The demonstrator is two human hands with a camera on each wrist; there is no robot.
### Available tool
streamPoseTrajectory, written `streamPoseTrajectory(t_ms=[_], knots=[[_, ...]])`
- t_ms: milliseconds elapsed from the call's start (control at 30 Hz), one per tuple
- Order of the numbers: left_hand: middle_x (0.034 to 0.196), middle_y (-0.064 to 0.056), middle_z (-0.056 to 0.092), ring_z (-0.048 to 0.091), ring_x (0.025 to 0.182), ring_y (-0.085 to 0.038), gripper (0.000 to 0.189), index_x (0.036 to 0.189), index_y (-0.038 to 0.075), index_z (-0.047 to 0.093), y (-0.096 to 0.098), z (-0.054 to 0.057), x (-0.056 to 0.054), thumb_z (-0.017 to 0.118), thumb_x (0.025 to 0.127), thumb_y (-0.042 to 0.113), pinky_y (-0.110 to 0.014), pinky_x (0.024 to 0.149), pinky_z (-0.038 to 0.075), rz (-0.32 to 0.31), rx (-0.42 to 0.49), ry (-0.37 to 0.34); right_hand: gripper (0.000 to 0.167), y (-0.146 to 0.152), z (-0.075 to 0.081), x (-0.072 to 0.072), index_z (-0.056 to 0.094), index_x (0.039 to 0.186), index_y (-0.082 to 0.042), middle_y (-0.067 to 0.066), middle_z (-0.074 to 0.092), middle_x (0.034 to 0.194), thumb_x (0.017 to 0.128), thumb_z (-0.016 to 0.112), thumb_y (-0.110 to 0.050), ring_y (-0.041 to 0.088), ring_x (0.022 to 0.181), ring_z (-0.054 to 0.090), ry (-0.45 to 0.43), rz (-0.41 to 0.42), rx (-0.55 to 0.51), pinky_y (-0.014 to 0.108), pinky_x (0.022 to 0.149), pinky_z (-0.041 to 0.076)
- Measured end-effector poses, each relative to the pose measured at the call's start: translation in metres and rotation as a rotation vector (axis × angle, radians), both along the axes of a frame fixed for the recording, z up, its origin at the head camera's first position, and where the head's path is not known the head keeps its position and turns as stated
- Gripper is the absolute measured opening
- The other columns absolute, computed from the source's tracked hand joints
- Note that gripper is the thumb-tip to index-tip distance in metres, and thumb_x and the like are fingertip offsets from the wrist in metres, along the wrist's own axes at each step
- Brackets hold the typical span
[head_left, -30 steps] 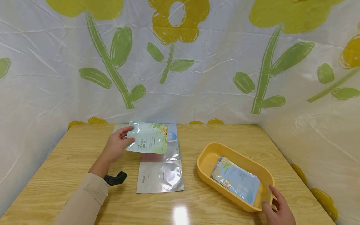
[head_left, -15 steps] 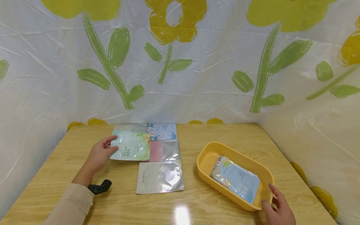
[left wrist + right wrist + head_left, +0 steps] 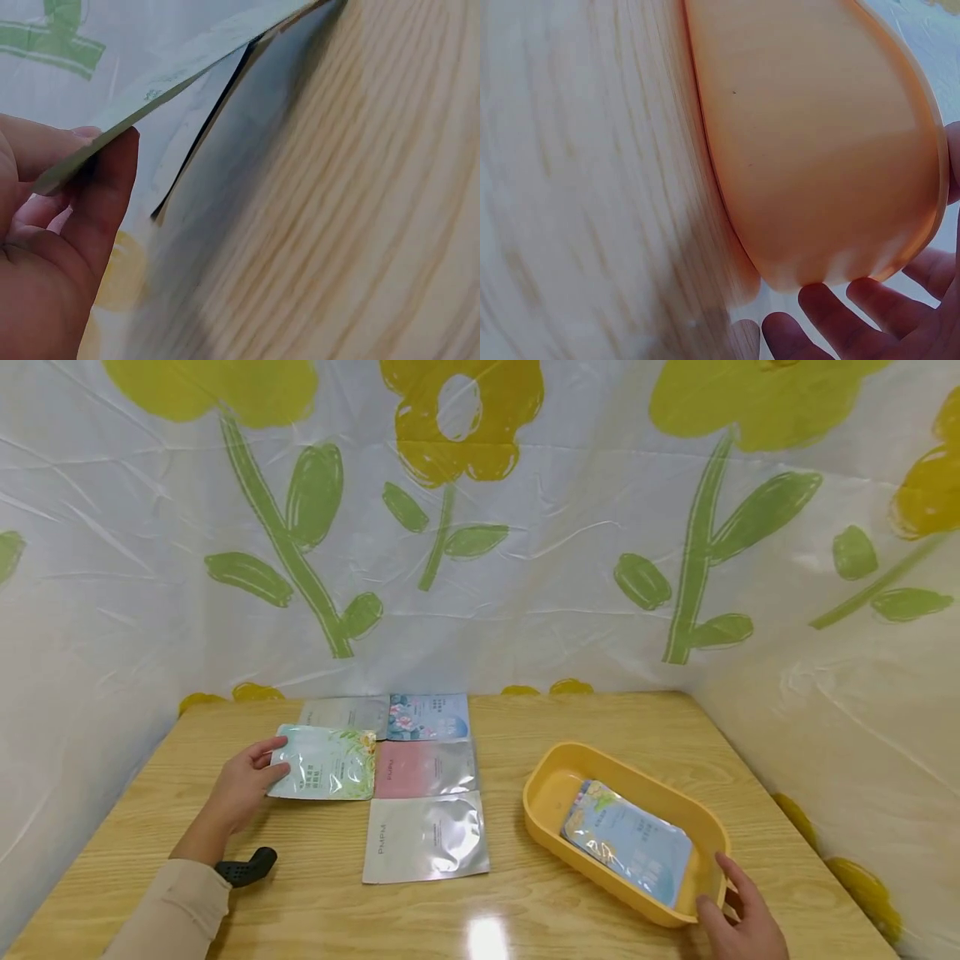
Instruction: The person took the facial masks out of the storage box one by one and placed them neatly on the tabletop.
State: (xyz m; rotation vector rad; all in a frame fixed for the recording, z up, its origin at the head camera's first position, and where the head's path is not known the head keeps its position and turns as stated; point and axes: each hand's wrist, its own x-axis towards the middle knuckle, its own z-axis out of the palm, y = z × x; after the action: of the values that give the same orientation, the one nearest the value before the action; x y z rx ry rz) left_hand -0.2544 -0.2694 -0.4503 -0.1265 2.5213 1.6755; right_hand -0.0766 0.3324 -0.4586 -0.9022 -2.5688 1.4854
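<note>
My left hand [image 3: 236, 789] pinches the left edge of a pale green face mask packet [image 3: 322, 764], thumb on one face and fingers on the other. In the left wrist view the packet [image 3: 180, 82] slants above the wood, its shadow beneath. Beside it lie a pink and silver packet [image 3: 420, 768], a silver packet [image 3: 423, 839], a blue floral packet [image 3: 431, 717] and a grey-green packet [image 3: 345, 712], partly covered. My right hand [image 3: 742, 914] grips the near right end of a yellow plastic bin [image 3: 551, 785], fingertips against its outer wall in the right wrist view.
Inside the bin rests a small pile of packets, a blue one [image 3: 630, 839] on top. A black curved device [image 3: 247, 867] sits at my left wrist. Flower-printed sheeting [image 3: 540, 568] stands along the back and sides of the wooden table [image 3: 600, 714].
My left hand has carried the pale green packet left and lower, uncovering the blue floral and pink packets. The right hand stays on the bin.
</note>
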Motion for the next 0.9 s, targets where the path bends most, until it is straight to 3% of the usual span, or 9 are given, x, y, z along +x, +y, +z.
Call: streamPoseTrajectory(t_ms=[133, 267, 667, 900], knots=[[0.154, -0.032, 0.028, 0.033, 0.138, -0.041, 0.057, 0.154, -0.001, 0.033, -0.008, -0.002, -0.001, 0.056, 0.104, 0.014, -0.036, 0.106, 0.041, -0.003, -0.043, -0.015, 0.074, 0.001, -0.001, 0.000, 0.018, 0.159, -0.002, 0.035, 0.027, 0.153, 0.096, 0.054, -0.018, 0.051, 0.131, 0.039, -0.011, -0.001, 0.010, 0.011, 0.061, 0.040], [0.155, -0.033, 0.025, 0.029, 0.141, -0.044, 0.058, 0.153, -0.003, 0.033, -0.008, -0.004, -0.001, 0.057, 0.103, 0.015, -0.051, 0.111, 0.032, -0.004, -0.050, -0.026, 0.073, 0.000, 0.001, 0.000, 0.019, 0.159, -0.002, 0.035, 0.029, 0.152, 0.096, 0.053, -0.017, 0.051, 0.131, 0.040, -0.011, -0.004, 0.014, 0.009, 0.060, 0.039], [0.154, -0.035, 0.024, 0.029, 0.140, -0.048, 0.056, 0.151, -0.005, 0.036, 0.004, -0.008, -0.006, 0.056, 0.101, 0.011, -0.057, 0.111, 0.029, -0.052, -0.141, -0.023, 0.075, 0.001, -0.005, -0.001, 0.021, 0.159, -0.004, 0.033, 0.029, 0.154, 0.094, 0.054, -0.018, 0.050, 0.131, 0.040, -0.005, -0.029, 0.019, 0.012, 0.061, 0.043], [0.152, -0.036, 0.028, 0.029, 0.139, -0.052, 0.056, 0.150, -0.004, 0.037, 0.007, -0.006, -0.008, 0.056, 0.101, 0.016, -0.061, 0.110, 0.028, -0.084, -0.285, -0.018, 0.073, 0.000, -0.003, 0.000, 0.020, 0.160, -0.004, 0.035, 0.031, 0.152, 0.096, 0.053, -0.019, 0.050, 0.129, 0.043, -0.002, -0.012, 0.026, 0.013, 0.062, 0.044]])
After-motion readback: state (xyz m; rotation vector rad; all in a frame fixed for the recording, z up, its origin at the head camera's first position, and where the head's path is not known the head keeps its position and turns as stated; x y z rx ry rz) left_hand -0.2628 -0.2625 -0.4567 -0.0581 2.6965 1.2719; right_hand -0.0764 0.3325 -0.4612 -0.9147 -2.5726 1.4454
